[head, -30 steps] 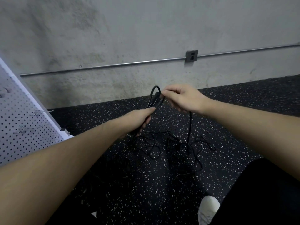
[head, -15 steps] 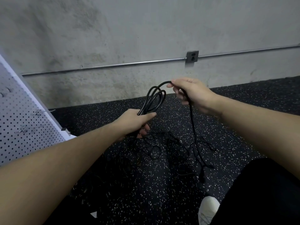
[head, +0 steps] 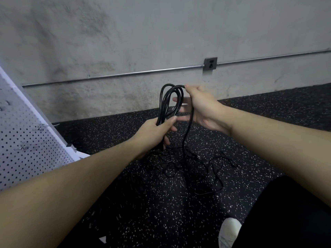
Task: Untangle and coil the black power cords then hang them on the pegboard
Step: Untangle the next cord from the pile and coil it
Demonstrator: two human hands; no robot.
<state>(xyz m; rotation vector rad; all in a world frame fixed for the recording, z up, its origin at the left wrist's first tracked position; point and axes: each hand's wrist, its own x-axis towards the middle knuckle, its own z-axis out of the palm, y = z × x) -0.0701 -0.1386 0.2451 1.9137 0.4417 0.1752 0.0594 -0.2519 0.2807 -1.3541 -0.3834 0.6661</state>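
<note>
The concrete wall point(head: 125, 42) fills the upper view, rough and mottled grey, with a thin metal conduit point(head: 143, 72) running along it to a small dark square outlet box point(head: 210, 63). Below the wall lies the floor point(head: 125, 185), black rubber flecked with white specks. Left of the outlet box and lower, the white pegboard point(head: 26, 140) leans at a slant, its face a grid of small round holes with a few thin wire hooks point(head: 44, 125) sticking out.

Below the outlet box, my left hand point(head: 154, 135) grips the gathered loops of a smooth black power cord point(head: 169, 101), fingers and thumb curled round the bundle where the strands come together. The loops stand up from my fist in a long narrow oval. My right hand point(head: 202, 108), just right of the loops, pinches the cord at the top of the coil between thumb and forefinger, the other fingers spread loosely toward the loops. From there one strand hangs down to the floor, into a loose tangle of thinner black cords point(head: 197, 167) lying beneath my hands. Far below the outlet box, by my dark trouser leg, shows the rounded toe of a white shoe point(head: 229, 231).
</note>
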